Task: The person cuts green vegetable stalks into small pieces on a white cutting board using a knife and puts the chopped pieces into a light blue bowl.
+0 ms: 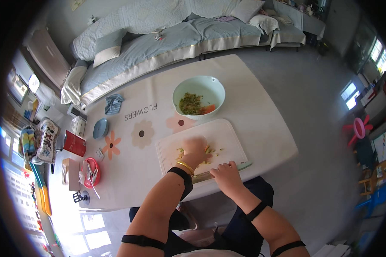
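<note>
A pale plastic cutting board (231, 135) lies near the front edge of the table. Small chopped vegetable pieces (209, 149) are scattered across its middle. My left hand (195, 148), blurred, hovers over or touches these pieces; its fingers are too unclear to read. At the board's near edge my right hand (227, 176) grips a kitchen knife. Its pale green handle (245, 165) sticks out to the right, and the blade (202, 177) points left. Beyond the board stands a mint-green bowl (209, 86) holding chopped green filling (191, 103) and an orange piece (208, 109).
The tablecloth (141, 170) has printed flowers. On the left are a blue dish (100, 128), a checked cloth (114, 104), a red pouch (74, 143) and a red basket (96, 175) with utensils. A sofa (167, 45) runs along the far side.
</note>
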Tool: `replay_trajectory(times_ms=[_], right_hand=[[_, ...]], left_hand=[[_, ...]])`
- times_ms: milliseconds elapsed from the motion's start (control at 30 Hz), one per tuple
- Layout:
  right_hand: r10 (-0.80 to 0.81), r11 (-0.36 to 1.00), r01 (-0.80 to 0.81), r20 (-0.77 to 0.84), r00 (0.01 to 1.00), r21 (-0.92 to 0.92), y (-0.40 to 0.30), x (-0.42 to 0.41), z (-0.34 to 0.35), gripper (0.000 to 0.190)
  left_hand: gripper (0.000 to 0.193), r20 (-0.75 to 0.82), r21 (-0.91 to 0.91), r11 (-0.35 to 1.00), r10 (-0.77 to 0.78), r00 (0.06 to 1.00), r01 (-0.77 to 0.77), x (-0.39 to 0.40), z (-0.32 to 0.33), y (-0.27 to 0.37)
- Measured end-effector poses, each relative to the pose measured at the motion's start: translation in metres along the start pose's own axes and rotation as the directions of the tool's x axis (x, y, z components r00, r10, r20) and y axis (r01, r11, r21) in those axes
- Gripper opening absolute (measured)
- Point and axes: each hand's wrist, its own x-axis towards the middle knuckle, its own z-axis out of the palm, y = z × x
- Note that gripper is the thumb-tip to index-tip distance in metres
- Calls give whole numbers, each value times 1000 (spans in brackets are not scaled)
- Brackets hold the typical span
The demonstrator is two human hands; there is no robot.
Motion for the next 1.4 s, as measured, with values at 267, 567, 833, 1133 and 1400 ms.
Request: replay_trajectory(times_ms=[267, 567, 833, 1133, 1400], right_hand=[[42, 997, -39, -42, 998, 65, -6, 1, 6, 12], [110, 989, -102, -73, 991, 109, -9, -3, 11, 7], [123, 984, -110, -87, 989, 141, -10, -4, 13, 9], [138, 983, -122, -114, 984, 137, -17, -3, 13, 9], [99, 993, -99, -1, 995, 70, -20, 16, 6, 9]], left_hand=[[36, -44, -256, 957, -148, 988, 132, 12, 26, -15], [24, -105, -240, 967, -114, 988, 86, 12, 24, -15], [17, -158, -156, 986, -84, 984, 59, 7, 30, -20], [18, -122, -510, 857, -158, 980, 74, 3, -3, -37], [18, -241, -867, 498, -395, 886, -13, -104, -42, -108]])
